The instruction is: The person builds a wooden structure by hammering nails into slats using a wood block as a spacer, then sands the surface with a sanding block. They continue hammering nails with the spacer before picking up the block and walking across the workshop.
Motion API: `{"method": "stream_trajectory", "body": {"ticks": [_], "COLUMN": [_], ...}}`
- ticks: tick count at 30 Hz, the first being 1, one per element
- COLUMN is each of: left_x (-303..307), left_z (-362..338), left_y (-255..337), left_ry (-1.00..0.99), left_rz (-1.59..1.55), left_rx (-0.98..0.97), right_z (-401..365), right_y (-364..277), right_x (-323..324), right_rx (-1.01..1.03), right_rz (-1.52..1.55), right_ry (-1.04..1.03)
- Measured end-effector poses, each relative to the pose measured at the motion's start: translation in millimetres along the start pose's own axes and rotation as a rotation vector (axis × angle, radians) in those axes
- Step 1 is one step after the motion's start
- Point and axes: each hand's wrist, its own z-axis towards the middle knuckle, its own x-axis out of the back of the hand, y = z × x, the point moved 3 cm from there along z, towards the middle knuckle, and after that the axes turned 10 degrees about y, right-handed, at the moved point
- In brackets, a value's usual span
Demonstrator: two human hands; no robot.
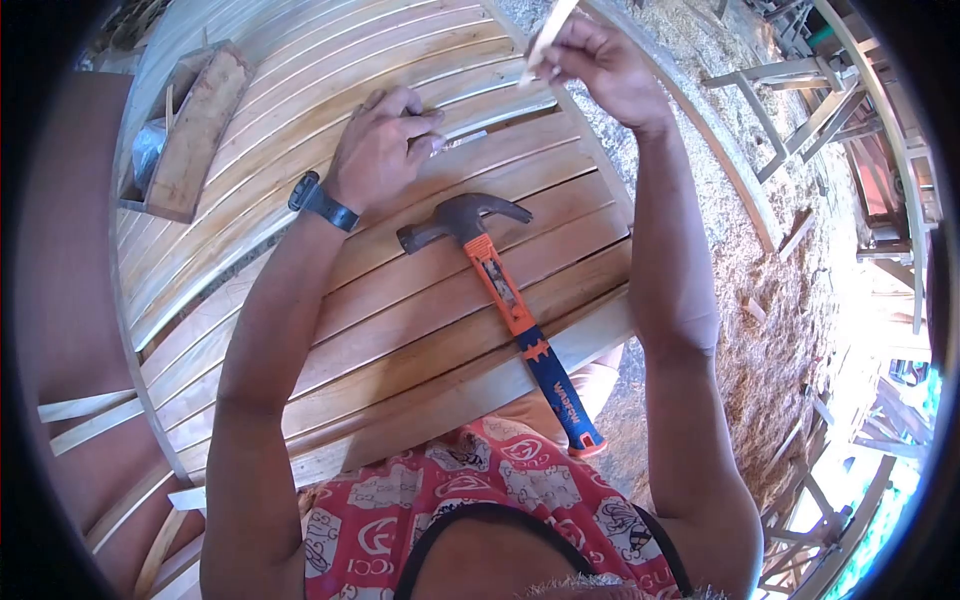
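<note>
My right hand is raised over the right edge of the slatted wooden panel, pinching a thin pale wood strip between thumb and fingers. Resting on the slats, my left hand has its fingers curled, and their tips are partly hidden. A narrow whitish sliver lies in a gap between slats beside that hand. Nearer my body, a claw hammer lies across the slats with its dark head toward my left hand. Its orange and blue handle points toward my lap, and neither hand touches it.
An open wooden box holding a bluish plastic bag sits on the panel at the left. Sawdust and shavings cover the ground to the right. Wooden frames stand at the far right, beyond a curved timber.
</note>
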Motion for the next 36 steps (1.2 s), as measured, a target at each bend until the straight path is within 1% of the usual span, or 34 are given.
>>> {"method": "stream_trajectory", "body": {"ticks": [1, 2, 4, 5, 6, 7, 8, 9, 10, 12, 17, 19, 21, 22, 24, 25, 27, 29, 31, 34, 36], "left_x": [1, 2, 10, 14, 16, 16, 16, 16, 15, 12, 11, 11, 11, 11, 9, 7, 7, 6, 6, 5, 6], "left_z": [-1, -2, -1, -1, -1, -1, 0, 1, 1, 0, -1, -2, -3, -4, -7, -8, -9, -9, -11, -10, -9], "left_y": [4, 8, 23, 28, 32, 35, 36, 36, 35, 33, 33, 33, 32, 33, 31, 30, 29, 27, 29, 26, 25], "left_ry": [-0.013, -0.018, -0.021, -0.034, -0.09, -0.145, -0.158, -0.157, -0.158, -0.165, -0.149, -0.139, -0.129, -0.129, -0.123, -0.091, -0.057, -0.087, -0.077, -0.075, -0.081], "left_rz": [0.057, 0.058, 0.077, 0.074, 0.108, 0.14, 0.131, 0.14, 0.149, 0.145, 0.168, 0.187, 0.206, 0.227, 0.251, 0.255, 0.261, 0.273, 0.272, 0.275, 0.277], "left_rx": [-0.029, -0.025, -0.035, -0.041, -0.043, -0.043, -0.046, -0.042, -0.038, -0.057, -0.035, -0.038, -0.039, -0.064, -0.084, -0.107, -0.128, -0.112, -0.117, -0.121, -0.121], "right_z": [-4, -6, -15, -13, -11, -10, -9, -9, -10, -19, -10, -6, -8, -8, -8, -7, -9, -7, -11, -7, -7], "right_y": [0, 1, 10, 16, 22, 28, 35, 33, 32, 15, 48, 40, 32, 33, 39, 38, 34, 34, 33, 38, 38], "right_x": [5, 6, 5, 5, 7, 7, 8, 6, 6, 10, 16, 11, 11, 9, 6, 6, 6, 5, 4, 4, 3], "right_rx": [-0.044, -0.047, -0.146, -0.149, -0.158, -0.144, -0.132, -0.123, -0.125, 0.059, 0.038, 0.045, 0.009, 0.015, -0.053, -0.049, -0.073, -0.099, -0.09, -0.141, -0.112], "right_rz": [-0.101, -0.096, -0.04, -0.057, -0.05, -0.119, -0.188, -0.081, -0.057, 0.467, 0.336, 0.296, -0.02, -0.021, -0.178, -0.233, -0.246, -0.259, -0.143, -0.19, -0.197], "right_ry": [-0.155, -0.157, -0.225, -0.255, -0.242, -0.268, -0.298, -0.311, -0.287, -0.461, -0.4, -0.377, -0.316, -0.322, -0.224, -0.234, -0.234, -0.232, -0.229, -0.212, -0.196]}}
